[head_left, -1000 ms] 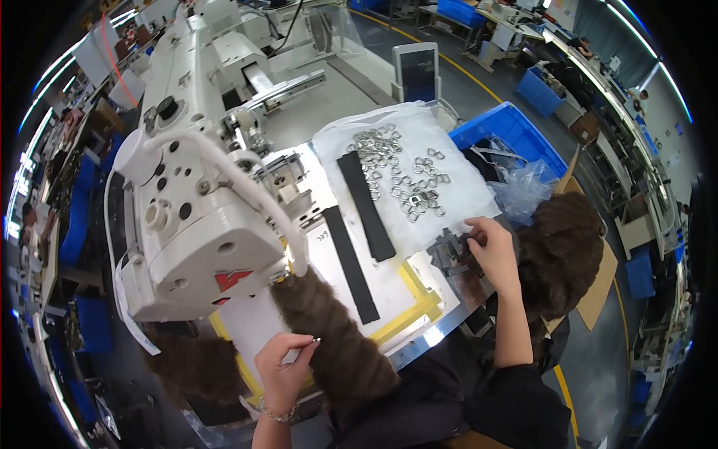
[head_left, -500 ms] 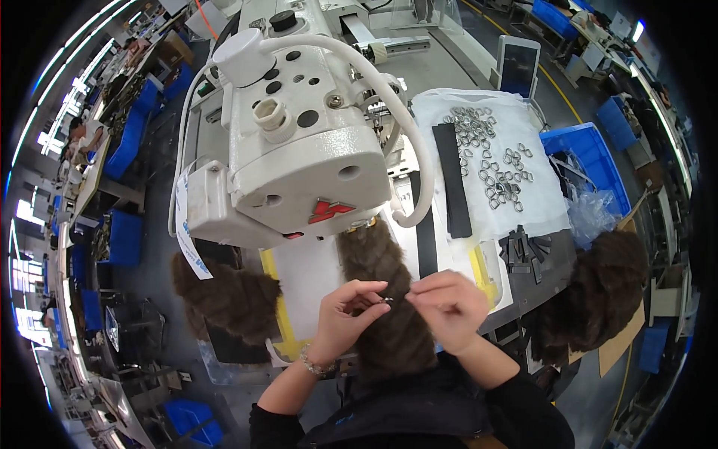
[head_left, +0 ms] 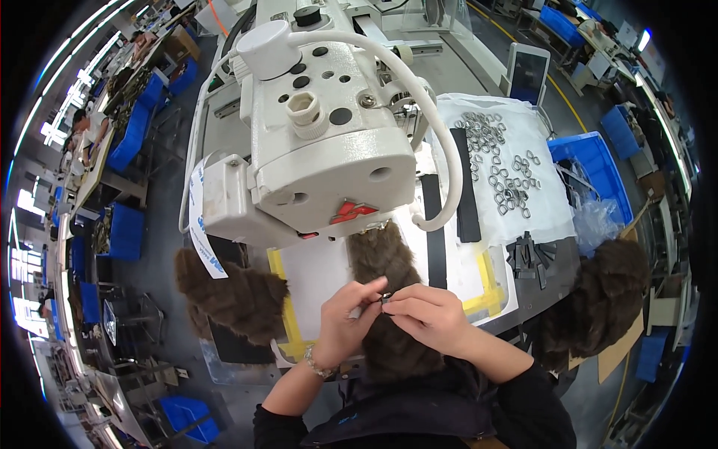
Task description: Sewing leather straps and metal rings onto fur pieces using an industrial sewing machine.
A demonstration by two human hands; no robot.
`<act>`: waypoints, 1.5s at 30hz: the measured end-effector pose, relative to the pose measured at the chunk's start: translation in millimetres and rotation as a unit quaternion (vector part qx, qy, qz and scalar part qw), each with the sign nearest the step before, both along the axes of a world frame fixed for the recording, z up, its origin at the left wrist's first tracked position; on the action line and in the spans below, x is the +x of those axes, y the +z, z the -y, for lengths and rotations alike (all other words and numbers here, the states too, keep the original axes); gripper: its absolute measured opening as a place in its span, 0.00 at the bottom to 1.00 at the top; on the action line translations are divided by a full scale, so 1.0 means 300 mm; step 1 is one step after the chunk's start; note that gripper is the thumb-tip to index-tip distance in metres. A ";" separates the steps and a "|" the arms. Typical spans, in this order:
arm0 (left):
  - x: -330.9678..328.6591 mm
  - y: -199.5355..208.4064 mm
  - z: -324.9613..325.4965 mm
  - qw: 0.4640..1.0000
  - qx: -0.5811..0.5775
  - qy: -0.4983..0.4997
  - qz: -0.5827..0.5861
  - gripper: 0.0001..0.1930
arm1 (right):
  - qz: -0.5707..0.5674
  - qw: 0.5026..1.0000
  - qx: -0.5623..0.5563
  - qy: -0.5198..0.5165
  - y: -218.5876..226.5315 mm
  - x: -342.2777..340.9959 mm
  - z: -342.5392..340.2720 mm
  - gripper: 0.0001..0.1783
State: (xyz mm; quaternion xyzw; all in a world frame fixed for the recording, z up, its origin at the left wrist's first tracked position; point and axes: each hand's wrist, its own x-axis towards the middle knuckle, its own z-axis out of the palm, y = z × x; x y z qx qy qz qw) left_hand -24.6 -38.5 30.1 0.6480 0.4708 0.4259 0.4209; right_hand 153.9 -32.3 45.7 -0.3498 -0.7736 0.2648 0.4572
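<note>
My left hand, a beaded bracelet at its wrist, is closed on a small metal ring, dark and shiny, largely covered by the fingers. On the other side of the ring, my right hand pinches it with thumb and fingertips; whether a black strip runs through it I cannot make out. Both hands are just above a long piece of brown fur, which runs from under the head of a white sewing machine toward my body.
More brown fur lies at the left and in a heap on the right. Loose metal rings are spread on a white cloth. Beside them are short black strips, a long black strip and a blue bin.
My right hand has moved left until its fingertips meet the ring at my left hand. The whole view has shifted slightly, and the fur under the machine has stayed in place.
</note>
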 end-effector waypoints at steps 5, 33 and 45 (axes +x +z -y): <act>-0.029 -0.056 -0.018 0.976 -0.073 0.035 0.203 0.11 | -0.017 0.993 0.108 0.034 -0.009 0.002 -0.019 0.09; -0.062 0.044 -0.113 0.948 0.166 -0.072 -0.260 0.19 | 0.121 0.981 0.135 -0.074 -0.068 0.076 -0.243 0.07; -0.046 -0.063 -0.208 0.908 0.234 -0.061 -0.343 0.14 | 0.070 0.997 0.009 -0.025 -0.167 -0.001 -0.330 0.09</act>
